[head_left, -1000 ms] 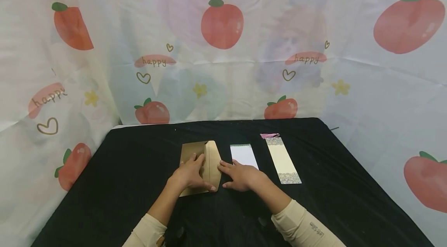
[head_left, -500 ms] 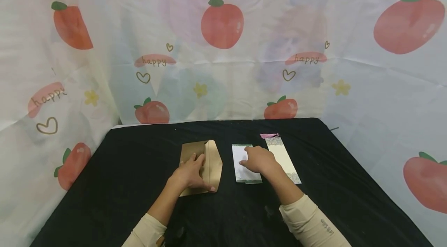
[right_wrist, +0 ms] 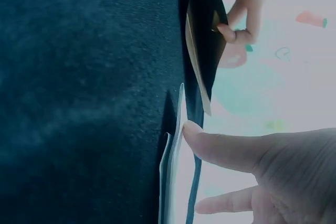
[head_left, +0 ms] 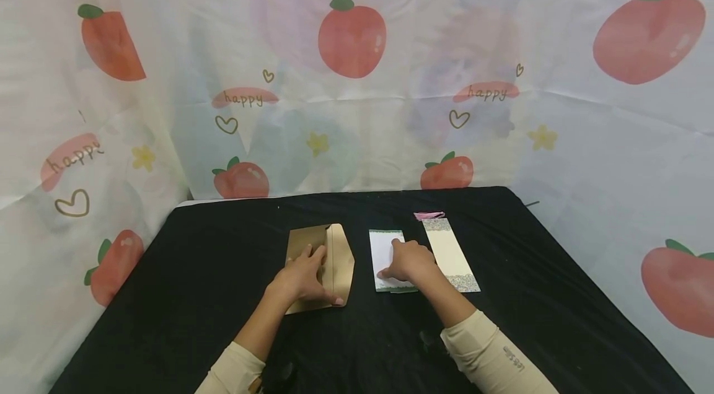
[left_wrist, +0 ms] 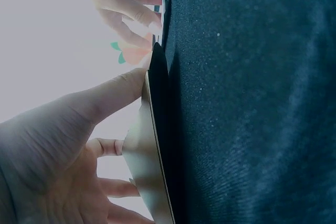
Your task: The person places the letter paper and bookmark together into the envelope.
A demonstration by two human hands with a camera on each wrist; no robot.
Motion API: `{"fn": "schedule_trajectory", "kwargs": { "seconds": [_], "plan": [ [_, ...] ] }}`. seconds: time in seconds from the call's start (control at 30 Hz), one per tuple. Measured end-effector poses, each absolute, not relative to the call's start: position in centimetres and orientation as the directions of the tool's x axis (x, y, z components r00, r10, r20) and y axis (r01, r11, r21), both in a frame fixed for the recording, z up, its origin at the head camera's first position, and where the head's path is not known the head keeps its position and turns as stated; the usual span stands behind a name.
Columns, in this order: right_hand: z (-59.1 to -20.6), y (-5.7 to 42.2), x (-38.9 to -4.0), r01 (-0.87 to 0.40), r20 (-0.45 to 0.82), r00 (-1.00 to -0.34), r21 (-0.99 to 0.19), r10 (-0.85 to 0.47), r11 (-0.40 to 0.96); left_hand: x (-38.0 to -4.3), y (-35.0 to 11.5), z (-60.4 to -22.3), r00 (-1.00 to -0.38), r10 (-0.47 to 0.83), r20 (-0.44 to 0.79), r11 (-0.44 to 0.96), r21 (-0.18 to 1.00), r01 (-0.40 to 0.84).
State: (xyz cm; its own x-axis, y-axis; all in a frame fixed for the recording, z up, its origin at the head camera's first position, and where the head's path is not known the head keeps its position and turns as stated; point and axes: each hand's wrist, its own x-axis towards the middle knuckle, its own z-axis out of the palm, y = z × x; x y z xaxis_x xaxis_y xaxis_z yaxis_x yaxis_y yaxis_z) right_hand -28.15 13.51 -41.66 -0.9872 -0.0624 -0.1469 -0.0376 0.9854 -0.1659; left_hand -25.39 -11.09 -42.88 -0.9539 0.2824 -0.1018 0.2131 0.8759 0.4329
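Observation:
A gold envelope [head_left: 343,258] with its flap spread to the right lies on the black cloth. My left hand [head_left: 301,278] rests on it, fingers spread over the body and thumb at the flap's near part. In the left wrist view, the thumb meets the edge of the envelope [left_wrist: 147,150]. To the right, my right hand [head_left: 409,261] touches white note sheets with green borders [head_left: 382,251]. Its thumb presses near the edge of the stacked sheets [right_wrist: 182,177] in the right wrist view, the other fingers reaching over them. The sheets' right side is partly hidden.
Right of the sheets lies a long cream bookmark [head_left: 449,248] with patterned ends and a pink tassel [head_left: 430,215]. Black cloth [head_left: 223,258] covers the table. A fruit-printed curtain [head_left: 357,134] hangs behind and along both sides.
My right hand has left the envelope's flap side and moved right onto the note sheets, its thumb lowering toward their near-left part. My left hand stays on the envelope.

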Motion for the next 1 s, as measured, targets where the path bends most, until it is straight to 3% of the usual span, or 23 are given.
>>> {"fn": "schedule_trajectory", "kwargs": {
  "seconds": [0.53, 0.83, 1.0],
  "plan": [
    [-42.3, 13.1, -28.4, 0.010, -0.149, -0.989, -0.227, -0.024, 0.974, -25.3, -11.0, -42.8, -0.956, 0.279, -0.094, 0.884, 0.414, 0.217],
    [-41.9, 14.1, -28.7, -0.111, 0.007, -0.994, -0.258, -0.113, 0.960, -25.1, -11.0, -42.6, -0.956, 0.276, -0.099, 0.891, 0.401, 0.215],
    [-41.6, 14.3, -28.8, -0.141, 0.033, -0.990, -0.270, -0.138, 0.952, -25.0, -11.0, -42.5, -0.956, 0.273, -0.105, 0.890, 0.406, 0.210]
  ]
}}
